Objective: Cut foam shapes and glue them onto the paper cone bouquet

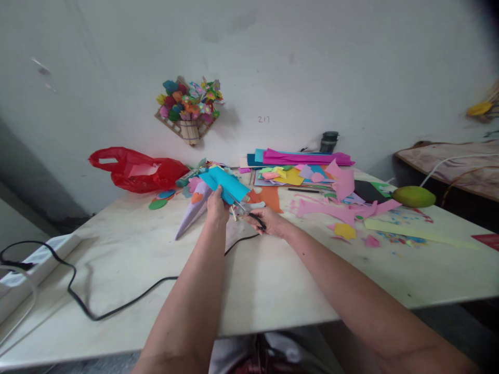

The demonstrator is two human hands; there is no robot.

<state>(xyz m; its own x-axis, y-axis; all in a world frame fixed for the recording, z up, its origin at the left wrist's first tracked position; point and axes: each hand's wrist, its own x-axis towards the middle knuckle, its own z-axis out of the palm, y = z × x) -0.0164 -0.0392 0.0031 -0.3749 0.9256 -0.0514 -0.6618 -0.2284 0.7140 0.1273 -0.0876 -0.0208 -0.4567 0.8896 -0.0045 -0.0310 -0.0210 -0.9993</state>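
Observation:
A sheet of bright blue craft paper (230,183) is pinched in my left hand (217,203), held up above the table. My right hand (268,222) grips a pair of scissors (255,218) by the dark handles. The blades point up and left and meet the lower edge of the blue paper; how far they are parted is too small to tell. Just behind and left of my left hand lies a lilac paper cone (191,208) with an orange heart on it. Orange paper (271,198) lies beyond the scissors.
A red plastic bag (148,171) and green and blue paper discs (157,204) lie at the left. Folded magenta sheets (307,157), pink scraps (323,209) and a green-yellow fruit (413,197) are at the right. A black cord (128,301) runs from a power strip (42,259).

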